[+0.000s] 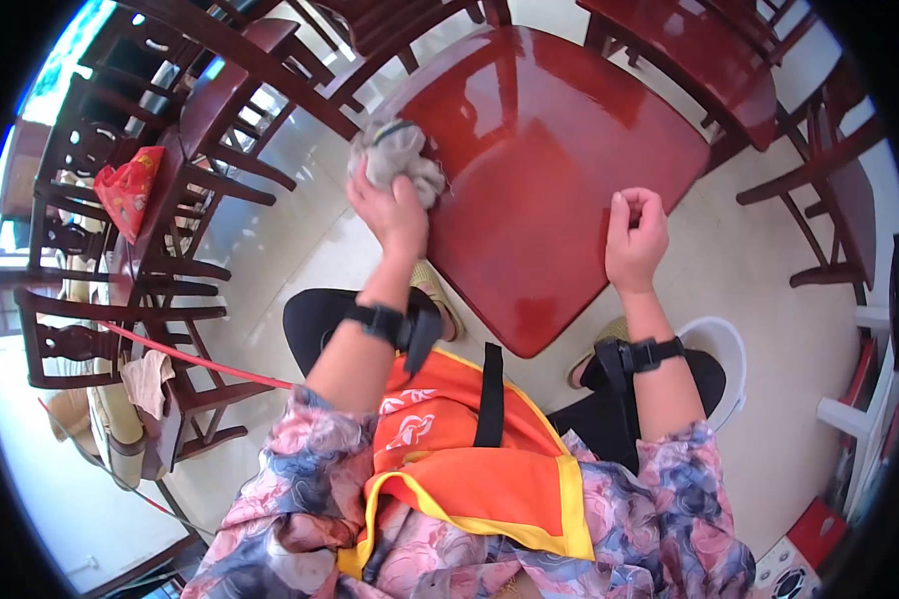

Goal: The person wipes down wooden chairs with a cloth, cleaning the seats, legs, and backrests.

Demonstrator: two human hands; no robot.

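Note:
A bunched grey cloth (398, 158) is in my left hand (390, 212), at the left edge of a glossy red-brown wooden chair seat (549, 190). The fingers of that hand press against the cloth's near side. My right hand (636, 238) is at the right edge of the same seat, with its fingers curled inward and no object visible in them. Light reflects off the seat's surface.
Dark wooden chairs stand at the left, one with a red bag (130, 190) and one with a beige cloth (148, 382). More chairs (694, 60) stand at the upper right. A white bucket (719, 344) is beside my right knee. A red cord (205, 360) runs at the left.

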